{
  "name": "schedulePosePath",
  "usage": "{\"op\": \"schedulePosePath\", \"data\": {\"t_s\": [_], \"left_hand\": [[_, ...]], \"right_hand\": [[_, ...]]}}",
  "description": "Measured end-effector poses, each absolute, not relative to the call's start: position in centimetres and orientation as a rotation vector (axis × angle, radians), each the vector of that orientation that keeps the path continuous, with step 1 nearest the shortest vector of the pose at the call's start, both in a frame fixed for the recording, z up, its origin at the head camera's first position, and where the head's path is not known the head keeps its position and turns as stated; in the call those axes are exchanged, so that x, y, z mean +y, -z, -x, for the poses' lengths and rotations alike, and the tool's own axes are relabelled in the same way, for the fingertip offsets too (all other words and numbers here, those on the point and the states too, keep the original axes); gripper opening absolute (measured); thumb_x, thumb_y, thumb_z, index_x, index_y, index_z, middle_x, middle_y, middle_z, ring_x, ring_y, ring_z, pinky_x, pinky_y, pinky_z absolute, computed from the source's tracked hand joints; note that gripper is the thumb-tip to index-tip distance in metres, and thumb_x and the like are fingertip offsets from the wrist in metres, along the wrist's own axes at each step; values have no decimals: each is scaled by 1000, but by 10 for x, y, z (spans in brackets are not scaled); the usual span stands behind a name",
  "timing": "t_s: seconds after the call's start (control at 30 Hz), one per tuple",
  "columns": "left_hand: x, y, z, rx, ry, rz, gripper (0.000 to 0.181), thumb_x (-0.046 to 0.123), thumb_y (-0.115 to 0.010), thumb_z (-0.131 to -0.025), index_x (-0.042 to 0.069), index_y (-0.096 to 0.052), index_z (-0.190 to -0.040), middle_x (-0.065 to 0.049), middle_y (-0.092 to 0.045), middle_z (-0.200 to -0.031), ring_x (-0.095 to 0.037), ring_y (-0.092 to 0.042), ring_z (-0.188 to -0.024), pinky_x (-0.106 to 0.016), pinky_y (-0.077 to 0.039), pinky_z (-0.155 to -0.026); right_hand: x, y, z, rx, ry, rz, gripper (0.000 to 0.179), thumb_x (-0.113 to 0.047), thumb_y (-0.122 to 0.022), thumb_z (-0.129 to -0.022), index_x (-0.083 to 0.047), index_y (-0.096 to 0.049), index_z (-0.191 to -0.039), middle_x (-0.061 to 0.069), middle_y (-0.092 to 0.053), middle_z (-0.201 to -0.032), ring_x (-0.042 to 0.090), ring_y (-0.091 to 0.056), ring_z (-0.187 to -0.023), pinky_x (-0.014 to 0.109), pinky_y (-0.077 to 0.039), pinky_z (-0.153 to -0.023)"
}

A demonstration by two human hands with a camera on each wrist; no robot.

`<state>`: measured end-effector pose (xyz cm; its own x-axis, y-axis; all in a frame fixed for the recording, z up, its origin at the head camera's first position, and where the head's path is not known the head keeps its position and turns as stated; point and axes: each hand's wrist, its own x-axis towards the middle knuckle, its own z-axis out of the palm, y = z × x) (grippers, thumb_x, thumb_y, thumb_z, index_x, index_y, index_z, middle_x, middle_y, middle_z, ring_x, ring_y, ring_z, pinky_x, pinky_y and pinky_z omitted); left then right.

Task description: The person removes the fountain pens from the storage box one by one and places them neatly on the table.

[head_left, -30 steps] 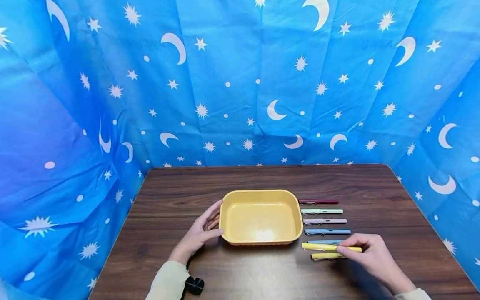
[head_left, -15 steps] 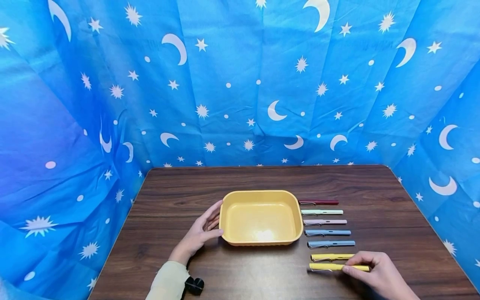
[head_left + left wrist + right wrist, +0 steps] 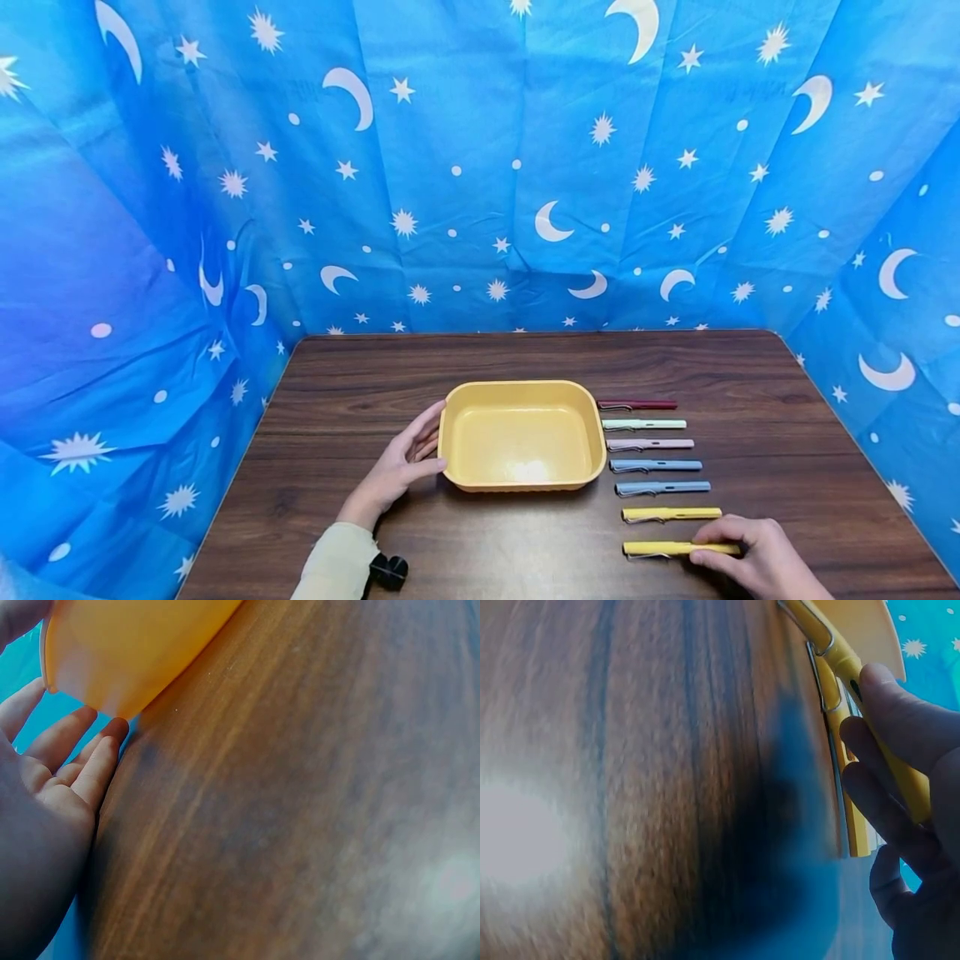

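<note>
My right hand pinches a yellow pen by its right end, between thumb and fingers. The pen lies level, close over the table at the near end of a column of pens, its metal clip toward the left. Just beyond it is a second yellow pen, which the right wrist view also shows behind the held one. My left hand rests against the left end of a yellow rectangular tray, thumb at the near corner and fingers along the outer wall.
Beyond the yellow pens lie two blue pens, the nearer and the farther, then a pale pink pen, a mint pen and a dark red pen. The wooden table ends at a blue star-patterned cloth.
My right hand has carried the yellow pen toward the near edge and slightly right, from over the nearer blue pen to below the other yellow pen. The left hand and tray stay put.
</note>
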<state>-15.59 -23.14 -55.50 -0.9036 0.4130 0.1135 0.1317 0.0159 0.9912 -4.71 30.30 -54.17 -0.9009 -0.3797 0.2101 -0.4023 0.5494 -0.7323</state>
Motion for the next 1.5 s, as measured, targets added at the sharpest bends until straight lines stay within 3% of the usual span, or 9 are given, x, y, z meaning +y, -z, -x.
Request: {"op": "schedulePosePath", "data": {"t_s": [0.3,0.5,0.63,0.9,1.5], "left_hand": [[-232,557,157,2087,-1980,-559,84,2,-71,-98,19,-28,-168,-11,-30,-172,-32,-30,-157,-20,-39,-117],[-232,557,157,2087,-1985,-573,85,1,-71,-97,17,-28,-168,-12,-29,-172,-33,-29,-157,-20,-39,-117],[-232,556,157,2086,-1982,-568,85,2,-72,-97,17,-28,-168,-12,-29,-172,-32,-29,-157,-20,-39,-117],[-231,555,158,2079,-1986,-572,85,-2,-70,-97,16,-27,-168,-13,-29,-172,-33,-29,-157,-20,-39,-117],[-232,556,157,2079,-1990,-581,84,-2,-70,-97,15,-27,-168,-15,-29,-172,-34,-29,-157,-20,-39,-117]], "right_hand": [[301,544,50,-2570,-982,-921,36,-3,-91,-76,-31,-78,-94,-25,-65,-88,-5,-56,-76,10,-44,-62],[301,548,53,-2460,-854,-988,48,1,-94,-66,-34,-76,-94,-27,-65,-89,-4,-57,-80,11,-45,-67],[301,550,52,-2474,-724,-964,47,-3,-96,-64,-36,-76,-91,-30,-64,-89,-5,-56,-82,13,-44,-69],[299,546,46,-2670,-514,-819,37,-13,-95,-72,-41,-75,-87,-34,-60,-89,-5,-52,-83,26,-47,-63],[295,548,49,-2619,-452,-827,33,-11,-97,-67,-32,-81,-86,-28,-65,-89,-2,-56,-83,24,-48,-61]]}}
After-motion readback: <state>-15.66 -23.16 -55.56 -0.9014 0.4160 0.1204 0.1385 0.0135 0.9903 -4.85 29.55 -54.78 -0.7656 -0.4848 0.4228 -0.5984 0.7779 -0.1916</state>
